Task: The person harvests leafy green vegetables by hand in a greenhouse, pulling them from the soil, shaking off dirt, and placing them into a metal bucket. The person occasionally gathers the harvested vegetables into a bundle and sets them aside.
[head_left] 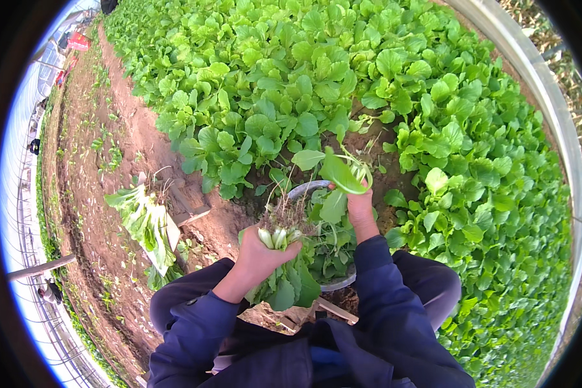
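My left hand (259, 257) is closed around a bunch of leafy greens (280, 237). Its pale stem bases and soil-covered roots point away from me, and the leaves hang down toward my lap. To the right and slightly farther off, my right hand (360, 211) grips some loose green leaves and stems (342, 174); one broad leaf partly covers the fingers. Below and between the hands stands a round grey tub (342, 283) with green leaves in it. The bunch and my right hand hide part of its rim. My knees are on either side of the tub.
Another bunch of greens (148, 218), roots attached, lies at left beside a wooden piece (191, 216) on bare soil (140, 121). A dense leafy crop bed (291, 87) spreads ahead and right. Plastic sheeting (557, 102) edges the right; a wooden bar (43, 266) juts in at left.
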### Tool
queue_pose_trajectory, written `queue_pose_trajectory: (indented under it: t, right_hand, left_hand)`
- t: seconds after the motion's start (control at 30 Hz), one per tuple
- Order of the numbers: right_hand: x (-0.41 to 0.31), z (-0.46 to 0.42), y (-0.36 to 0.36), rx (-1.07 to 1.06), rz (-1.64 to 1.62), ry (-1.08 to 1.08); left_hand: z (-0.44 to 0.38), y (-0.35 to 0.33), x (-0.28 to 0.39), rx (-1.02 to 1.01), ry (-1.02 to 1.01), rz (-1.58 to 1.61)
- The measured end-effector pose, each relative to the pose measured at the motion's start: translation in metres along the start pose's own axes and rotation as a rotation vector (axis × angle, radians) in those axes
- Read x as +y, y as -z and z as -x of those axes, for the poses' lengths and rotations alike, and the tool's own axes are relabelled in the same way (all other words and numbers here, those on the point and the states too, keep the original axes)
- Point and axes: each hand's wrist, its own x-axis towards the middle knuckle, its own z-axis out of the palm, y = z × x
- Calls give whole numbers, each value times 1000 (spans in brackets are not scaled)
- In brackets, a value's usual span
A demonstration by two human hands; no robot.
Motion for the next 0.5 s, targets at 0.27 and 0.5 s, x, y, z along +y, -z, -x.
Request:
queue_pose_trajectory:
  t: [0.27, 0.5]
  right_hand:
    - [-124, 51, -45, -377, 10, 250]
    - [-159, 107, -75, -563, -401, 133]
  left_hand:
    - [9, -16, 23, -168, -147, 365]
    - [19, -21, 41, -80, -686, -179]
